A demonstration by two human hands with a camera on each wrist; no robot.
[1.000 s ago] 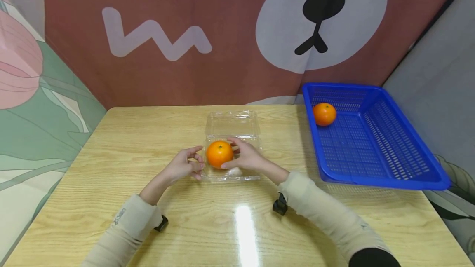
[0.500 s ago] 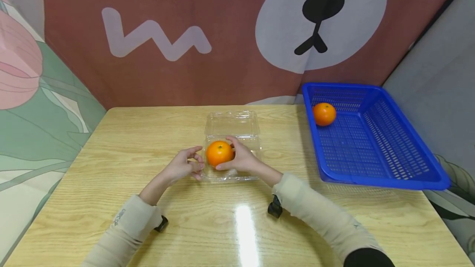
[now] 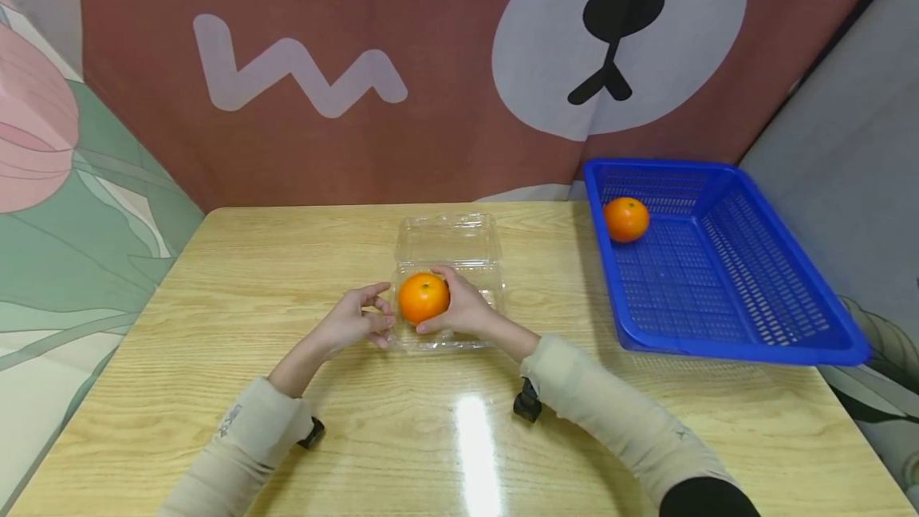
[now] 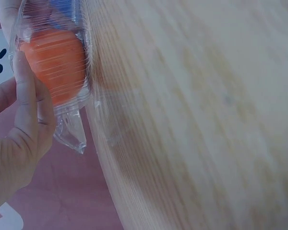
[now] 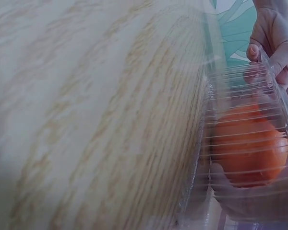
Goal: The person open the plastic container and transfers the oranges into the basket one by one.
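A clear plastic clamshell container (image 3: pixel 448 239) stands with its lid folded back on the wooden table. One orange (image 3: pixel 424 298) sits in the left part of its base, seen through the ribbed wall in both wrist views. My right hand (image 3: pixel 465 305) holds this orange from its right side, with the thumb in front and the fingers behind. My left hand (image 3: pixel 356 316) pinches the container's left rim between thumb and fingers, as the right wrist view shows at its upper right (image 5: pixel 273 48).
At the right of the table (image 3: pixel 287 238) stands a blue plastic basket (image 3: pixel 739 353) with a second orange (image 3: pixel 626 220) against its left wall. A brown printed cloth (image 3: pixel 445 150) hangs behind the table's far edge.
My right hand has shifted slightly left and its fingers have come closer around the orange in the container. The left hand has stayed at the container's left rim.
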